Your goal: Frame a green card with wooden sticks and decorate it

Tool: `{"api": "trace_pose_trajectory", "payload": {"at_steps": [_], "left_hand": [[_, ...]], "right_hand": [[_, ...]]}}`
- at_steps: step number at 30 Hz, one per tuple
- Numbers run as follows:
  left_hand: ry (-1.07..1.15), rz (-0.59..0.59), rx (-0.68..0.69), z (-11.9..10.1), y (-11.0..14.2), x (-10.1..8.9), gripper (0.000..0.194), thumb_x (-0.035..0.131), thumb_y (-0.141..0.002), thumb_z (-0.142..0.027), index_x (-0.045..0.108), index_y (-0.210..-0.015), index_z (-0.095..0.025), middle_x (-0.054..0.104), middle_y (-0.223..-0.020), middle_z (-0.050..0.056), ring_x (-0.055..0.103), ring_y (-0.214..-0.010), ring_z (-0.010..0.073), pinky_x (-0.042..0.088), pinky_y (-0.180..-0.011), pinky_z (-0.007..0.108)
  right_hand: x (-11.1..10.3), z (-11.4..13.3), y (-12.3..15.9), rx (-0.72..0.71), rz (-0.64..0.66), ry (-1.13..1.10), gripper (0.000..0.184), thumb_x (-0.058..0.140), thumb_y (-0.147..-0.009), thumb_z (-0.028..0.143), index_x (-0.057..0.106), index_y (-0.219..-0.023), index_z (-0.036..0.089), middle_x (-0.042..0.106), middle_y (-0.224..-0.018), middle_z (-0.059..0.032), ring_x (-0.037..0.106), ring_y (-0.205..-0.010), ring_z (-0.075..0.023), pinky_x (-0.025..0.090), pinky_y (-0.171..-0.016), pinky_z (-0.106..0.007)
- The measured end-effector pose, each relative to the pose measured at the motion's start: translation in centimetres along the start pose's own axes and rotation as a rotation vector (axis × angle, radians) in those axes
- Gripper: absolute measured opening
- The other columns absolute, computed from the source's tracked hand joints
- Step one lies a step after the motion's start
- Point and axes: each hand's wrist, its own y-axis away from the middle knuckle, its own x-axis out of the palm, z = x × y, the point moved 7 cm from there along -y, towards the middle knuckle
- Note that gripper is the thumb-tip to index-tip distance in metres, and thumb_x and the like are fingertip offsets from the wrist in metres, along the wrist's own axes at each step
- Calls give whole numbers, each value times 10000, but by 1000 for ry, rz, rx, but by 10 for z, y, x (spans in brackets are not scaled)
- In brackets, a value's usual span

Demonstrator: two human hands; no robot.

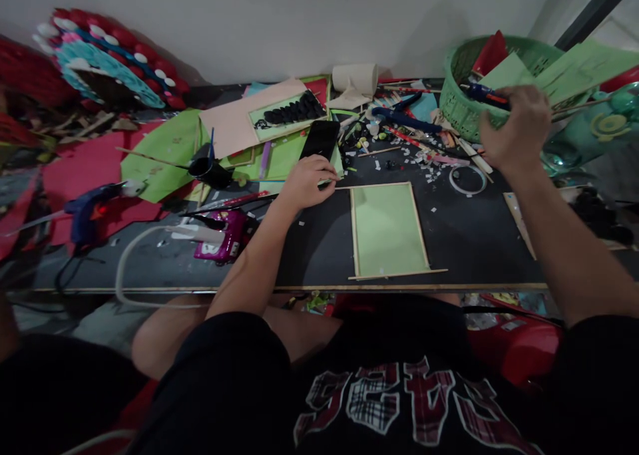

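A sheet of light green paper edged with thin wooden sticks [387,229] lies flat on the dark table. My left hand [310,181] rests at its upper left, fingers curled together, just below a black phone [320,140]. The end of the top stick runs close to these fingertips; what they hold, if anything, is hidden. Raised at the right, my right hand [522,126] grips a dark blue tool with orange-red marks [485,96], its exact kind unclear. This tool is in front of the rim of a green plastic basket [455,106] containing paper pieces.
A blue glue gun [87,212] with a red light lies at left, near a black cup [210,169] and a purple device [227,235]. Blue-handled pliers [407,119], paper scraps and a tape ring [467,179] are spread about. A paper roll [355,79] sits behind.
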Motion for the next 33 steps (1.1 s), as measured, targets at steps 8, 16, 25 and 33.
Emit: {"api": "trace_pose_trajectory", "payload": {"at_steps": [8,16,25,33], "left_hand": [[-154,100,-402,-22,-2,7,439,599,-888,-582,666,-672,-206,645,-610,54,627,-619,227,517,-652,367],[-327,433,-599,-77,19,29,359,617,-920,-454,774,-893,-132,753,-889,223,735,-871,399,562,-686,448],[-356,396,-638,-83,5,30,191,645,-851,-262,781,-914,-144,763,-907,220,745,-875,385,574,-669,423],[-217,299,-663,-73,12,34,221,627,-862,-346,771,-841,-180,768,-872,163,728,-817,315,559,-697,398]], "right_hand": [[23,72,131,-49,636,-291,264,669,-873,429,765,-850,184,789,-877,-89,747,-860,-274,543,-787,-361],[28,86,138,33,667,-79,275,587,-891,336,798,-977,182,784,-966,-161,751,-933,-365,578,-807,-482],[21,81,134,65,620,-109,262,589,-849,286,802,-962,185,783,-966,-172,752,-935,-388,599,-798,-523],[62,48,142,541,799,-845,64,695,-850,176,679,-908,154,725,-708,-39,667,-554,-143,574,-558,-265]]}}
